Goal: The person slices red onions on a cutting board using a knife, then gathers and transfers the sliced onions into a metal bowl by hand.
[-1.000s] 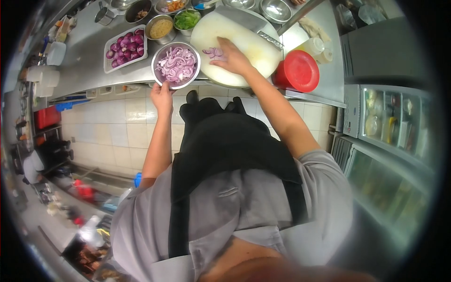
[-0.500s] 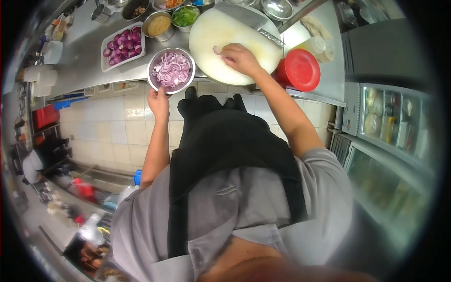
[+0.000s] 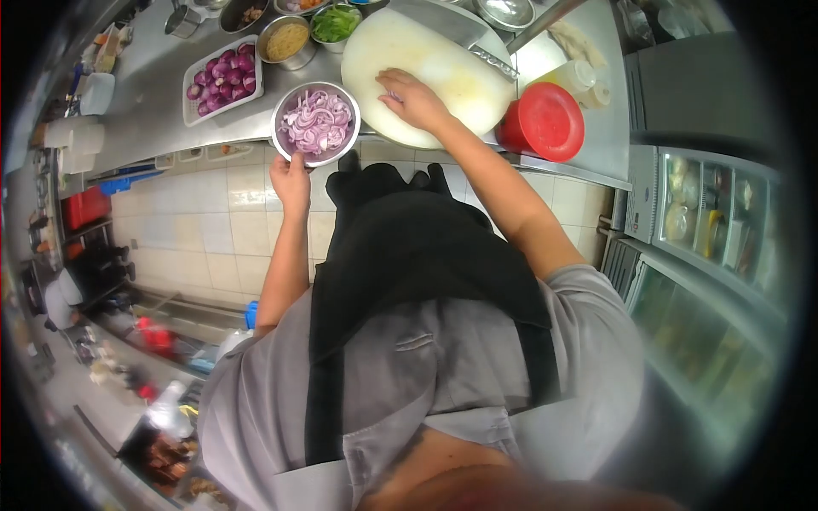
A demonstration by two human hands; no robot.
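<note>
A metal bowl (image 3: 353, 128) of sliced red onion (image 3: 317, 123) is at the counter's front edge. My left hand (image 3: 291, 177) grips its near rim, fingers underneath partly hidden. To the right, my right hand (image 3: 413, 102) lies on the round white cutting board (image 3: 460, 102), fingers stretched out toward the bowl side. A bit of purple onion shows between its thumb and fingers. Across the back of the board lies a cleaver (image 3: 439, 21), its metal handle (image 3: 492, 61) pointing right.
Whole peeled red onions (image 3: 223, 81) fill a white basket (image 3: 189, 111) on the left. Behind are a pot of yellowish food (image 3: 287, 38) and a bowl of chopped greens (image 3: 334, 24). A red container (image 3: 550, 123) and a bottle (image 3: 573, 78) stand right. Far left is another person (image 3: 61, 298).
My right hand has moved left across the board, over the onion slice that lay by its fingertips. My left hand keeps its hold on the bowl.
</note>
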